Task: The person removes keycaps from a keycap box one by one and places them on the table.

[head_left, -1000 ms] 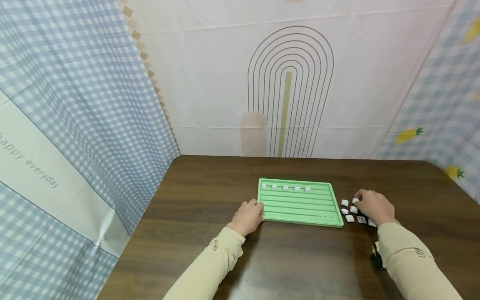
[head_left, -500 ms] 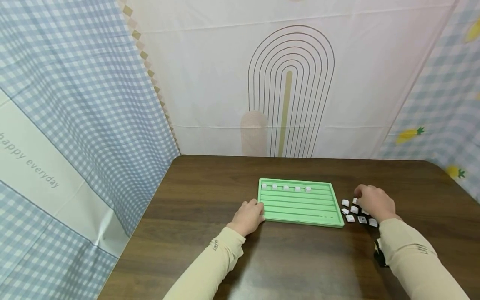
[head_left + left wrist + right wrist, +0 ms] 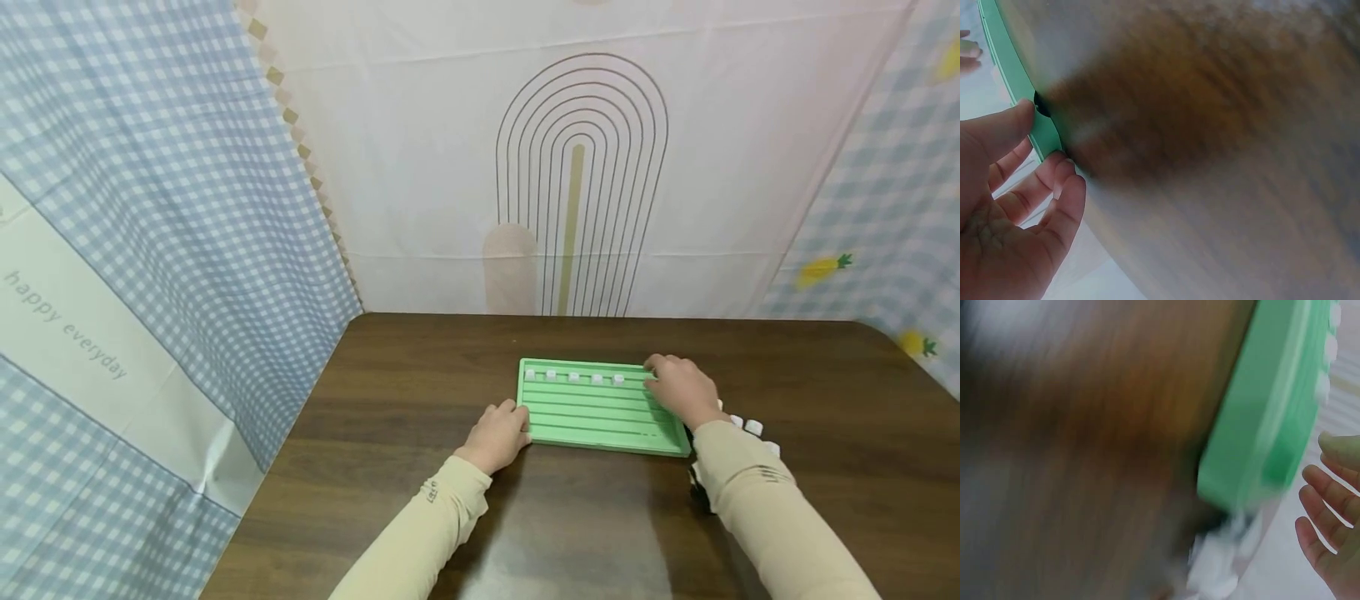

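Observation:
A green ridged tray lies on the table, with a row of several small white keycaps along its far ridge. My left hand grips the tray's near left corner; in the left wrist view the thumb and fingers pinch its green edge. Over the tray's far right corner is my right hand, to the right of the row. Its fingers are bent in the right wrist view, thumb close to the index finger; I cannot tell whether a keycap is between them.
Loose white keycaps lie right of the tray, partly hidden by the right arm. A dark device is at the right wrist. The brown wooden table reaches back to a patterned cloth backdrop.
My right hand has moved left from the loose keycaps to the tray's far right corner. The left hand keeps its grip, and the row of keycaps looks the same.

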Motion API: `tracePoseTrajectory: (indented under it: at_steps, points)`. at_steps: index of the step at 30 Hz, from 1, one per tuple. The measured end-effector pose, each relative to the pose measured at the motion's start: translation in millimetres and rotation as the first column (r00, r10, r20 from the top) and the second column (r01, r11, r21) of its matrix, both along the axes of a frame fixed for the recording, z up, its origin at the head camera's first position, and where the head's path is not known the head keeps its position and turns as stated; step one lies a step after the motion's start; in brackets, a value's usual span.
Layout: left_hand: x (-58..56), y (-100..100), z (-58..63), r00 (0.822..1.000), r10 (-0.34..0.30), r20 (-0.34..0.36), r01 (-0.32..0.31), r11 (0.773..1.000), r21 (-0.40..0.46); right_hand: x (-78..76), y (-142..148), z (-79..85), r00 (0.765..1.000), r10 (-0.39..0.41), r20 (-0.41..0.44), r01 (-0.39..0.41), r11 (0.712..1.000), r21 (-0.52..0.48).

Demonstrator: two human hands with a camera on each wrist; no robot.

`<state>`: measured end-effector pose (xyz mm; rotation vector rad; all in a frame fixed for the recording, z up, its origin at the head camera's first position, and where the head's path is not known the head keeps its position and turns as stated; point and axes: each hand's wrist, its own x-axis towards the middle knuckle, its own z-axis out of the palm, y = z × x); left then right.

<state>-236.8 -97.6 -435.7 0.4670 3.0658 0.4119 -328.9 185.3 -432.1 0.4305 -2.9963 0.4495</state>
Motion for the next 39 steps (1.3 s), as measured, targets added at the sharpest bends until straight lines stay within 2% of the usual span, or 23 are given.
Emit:
tracePoseTrajectory:
  at_steps: [9,16,25,31,39]
  points:
    - [-0.1,-0.6,0.1,1.000,0.001,-0.007,-0.001,1.000,0.000,-4.3,-38.2,-8.3,1.000,0.025,-0.010,-0.025,1.000,0.003]
    - [0.6,-0.1,-0.2,1.000,-0.004,-0.003,0.005,1.000,0.002,-4.0,-40.3,-13.3,0.999,0.013,-0.049,-0.012,1.000,0.019]
    - [0.2,-0.4,0.2,1.000,-0.004,-0.007,0.004,1.000,0.003,-0.4,-42.5,-10.4,0.999,-0.018,-0.043,0.017,0.999,-0.033]
    - [1.1,0.7,0.7,1.000,-0.001,0.008,0.001,1.000,0.019,2.5,-31.8,-2.5,0.999,-0.033,-0.024,0.031,0.995,-0.090]
    - [-0.6,-1.3,-0.2,1.000,-0.007,0.009,0.007,0.999,0.033,8.4,9.2,8.1,0.996,-0.088,0.001,0.088,0.990,-0.108]
